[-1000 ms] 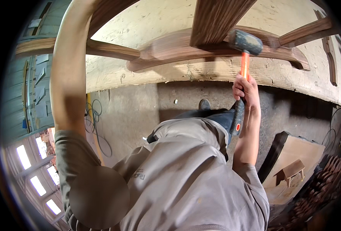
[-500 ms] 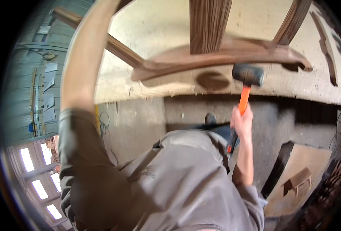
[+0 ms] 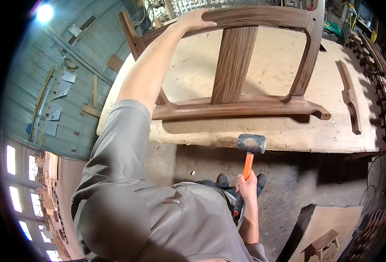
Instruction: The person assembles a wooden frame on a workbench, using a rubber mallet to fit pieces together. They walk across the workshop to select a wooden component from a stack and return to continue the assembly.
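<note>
A dark-grained wooden chair back frame (image 3: 245, 107) rests on the pale workbench, with a broad flat slat (image 3: 235, 65) joining its near and far rails. My left hand (image 3: 195, 21) grips the far rail near its left end, fingers over the wood. In my right hand (image 3: 247, 187) is a mallet (image 3: 252, 144) with a dark, worn head and an orange and black handle. The mallet's head is up, just in front of the bench's near edge, apart from the frame.
A slim curved wooden piece (image 3: 351, 98) lies on the right of the workbench (image 3: 184, 139). Stacked wooden parts (image 3: 382, 98) line its right side. On the floor at lower right, a small wooden stand (image 3: 324, 243) sits on a light board (image 3: 348, 216). Papers hang on the left wall.
The view has shifted, bringing my left hand and the far rail into sight. The frame, blurred before, now shows sharply. The mallet has moved away from the near rail, still in my right hand.
</note>
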Demonstrator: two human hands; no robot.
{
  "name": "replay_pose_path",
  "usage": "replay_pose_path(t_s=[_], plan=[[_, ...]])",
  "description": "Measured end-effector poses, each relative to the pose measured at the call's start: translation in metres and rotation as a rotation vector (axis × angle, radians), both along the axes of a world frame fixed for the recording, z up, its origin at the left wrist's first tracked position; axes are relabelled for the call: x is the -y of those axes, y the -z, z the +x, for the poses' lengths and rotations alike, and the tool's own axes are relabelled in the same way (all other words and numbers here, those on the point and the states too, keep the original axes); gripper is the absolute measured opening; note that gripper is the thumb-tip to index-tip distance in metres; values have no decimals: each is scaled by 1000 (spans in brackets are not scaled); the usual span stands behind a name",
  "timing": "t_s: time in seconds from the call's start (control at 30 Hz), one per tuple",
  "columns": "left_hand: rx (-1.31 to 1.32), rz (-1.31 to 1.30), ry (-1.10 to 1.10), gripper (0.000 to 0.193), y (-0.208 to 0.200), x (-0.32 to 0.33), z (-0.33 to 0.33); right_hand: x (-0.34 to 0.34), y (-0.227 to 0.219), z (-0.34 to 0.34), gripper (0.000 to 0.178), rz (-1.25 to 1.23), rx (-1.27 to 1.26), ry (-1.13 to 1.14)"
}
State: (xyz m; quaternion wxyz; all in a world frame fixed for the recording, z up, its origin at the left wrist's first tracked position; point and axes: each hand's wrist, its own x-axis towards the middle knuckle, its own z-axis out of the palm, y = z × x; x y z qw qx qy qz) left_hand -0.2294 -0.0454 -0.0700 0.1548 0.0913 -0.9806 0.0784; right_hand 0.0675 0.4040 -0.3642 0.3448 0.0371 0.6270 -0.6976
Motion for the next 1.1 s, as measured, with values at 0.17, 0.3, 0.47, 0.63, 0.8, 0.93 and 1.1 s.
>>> replay_pose_path(t_s=[0.17, 0.3, 0.47, 0.63, 0.8, 0.93, 1.1], plan=[[25, -46, -20, 112, -3, 4, 9, 11, -14, -14, 11, -125, 11, -12], [-21, 82, 97, 95, -10, -17, 24, 20, -34, -39, 11, -144, -21, 19], [-55, 108, 64, 99, -13, -30, 25, 19, -45, -43, 12, -126, -9, 44], [-99, 105, 53, 100, -7, -16, 18, 11, -43, -37, 12, -99, 46, 37], [-44, 163, 55, 94, -2, -12, 7, -27, -48, -48, 11, -35, -21, 187], [-101, 223, 249, 90, -5, -39, 11, -92, -40, -78, 13, 82, -96, 420], [-161, 4, 13, 90, 14, 10, 27, -174, -9, -149, 18, 769, -655, 506]])
